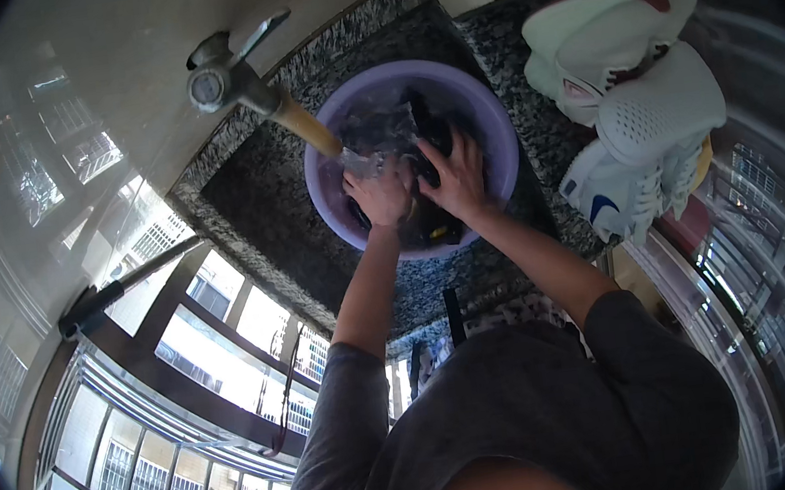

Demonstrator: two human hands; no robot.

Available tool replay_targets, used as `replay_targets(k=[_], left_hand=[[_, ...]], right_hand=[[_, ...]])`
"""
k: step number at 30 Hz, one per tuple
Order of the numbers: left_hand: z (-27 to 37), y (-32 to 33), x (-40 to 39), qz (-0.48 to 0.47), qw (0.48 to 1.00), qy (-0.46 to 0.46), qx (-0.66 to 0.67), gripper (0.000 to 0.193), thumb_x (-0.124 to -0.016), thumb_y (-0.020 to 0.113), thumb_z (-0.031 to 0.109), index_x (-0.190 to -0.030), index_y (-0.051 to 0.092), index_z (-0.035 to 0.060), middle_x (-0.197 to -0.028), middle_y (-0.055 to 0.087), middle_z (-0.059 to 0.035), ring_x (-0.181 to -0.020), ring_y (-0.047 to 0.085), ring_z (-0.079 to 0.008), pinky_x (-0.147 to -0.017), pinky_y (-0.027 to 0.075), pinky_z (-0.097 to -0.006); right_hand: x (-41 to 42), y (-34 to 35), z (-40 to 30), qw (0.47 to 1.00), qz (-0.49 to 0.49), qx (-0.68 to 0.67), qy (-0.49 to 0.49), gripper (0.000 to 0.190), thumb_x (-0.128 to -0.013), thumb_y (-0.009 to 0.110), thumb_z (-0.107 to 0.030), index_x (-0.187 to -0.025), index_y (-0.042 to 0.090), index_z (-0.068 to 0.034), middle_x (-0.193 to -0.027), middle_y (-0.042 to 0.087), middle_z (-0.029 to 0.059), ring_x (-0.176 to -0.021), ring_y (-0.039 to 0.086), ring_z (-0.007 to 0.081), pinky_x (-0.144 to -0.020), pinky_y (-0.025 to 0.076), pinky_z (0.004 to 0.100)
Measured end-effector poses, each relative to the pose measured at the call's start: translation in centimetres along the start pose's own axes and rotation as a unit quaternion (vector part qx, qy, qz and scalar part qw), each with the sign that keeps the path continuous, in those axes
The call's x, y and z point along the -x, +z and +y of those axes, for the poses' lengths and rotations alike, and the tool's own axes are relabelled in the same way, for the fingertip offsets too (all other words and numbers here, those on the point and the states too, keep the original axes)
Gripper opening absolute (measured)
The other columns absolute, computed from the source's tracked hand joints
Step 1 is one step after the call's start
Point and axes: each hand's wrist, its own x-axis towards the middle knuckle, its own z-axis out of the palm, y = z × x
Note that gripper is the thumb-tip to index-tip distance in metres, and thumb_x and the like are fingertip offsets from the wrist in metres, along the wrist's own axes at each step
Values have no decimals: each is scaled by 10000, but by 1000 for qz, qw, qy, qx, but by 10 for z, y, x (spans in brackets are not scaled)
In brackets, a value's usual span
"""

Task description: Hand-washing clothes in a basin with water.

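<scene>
A round purple plastic basin stands in the stone sink and holds water. My right hand grips a black item, possibly a shoe, with the thumb on its near side and the fingers along the other. My left hand is in the basin beneath the running water; what lies under its palm is hidden. Between my wrists, more dark material with a small yellow mark shows at the basin's near side. Ripples blur the shapes in the water.
A metal tap with a yellowish hose reaches over the basin's left rim. Several white sneakers are piled on the speckled stone counter at right. Barred windows lie at left, with a dark rod near the sink.
</scene>
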Motion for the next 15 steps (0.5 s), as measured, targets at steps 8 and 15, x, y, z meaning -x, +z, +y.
replay_targets(k=[8, 15], left_hand=[[-26, 18, -78, -86, 994, 64, 6, 394, -922, 562, 386, -1145, 641, 70, -969, 693, -189, -909, 680, -387, -805, 529, -521], [7, -64, -66, -82, 971, -139, 175, 198, -911, 576, 300, -992, 685, 155, -1017, 666, -124, -851, 653, -393, -727, 513, -466]], right_hand=[[-109, 42, 33, 960, -238, -129, 65, 509, -822, 695, -461, -1222, 605, -159, -1070, 676, 175, -955, 650, 362, -830, 504, 492], [-101, -33, -22, 977, -100, -161, 99, 548, -789, 730, -347, -1273, 588, -133, -1130, 662, 182, -1071, 619, 387, -938, 480, 503]])
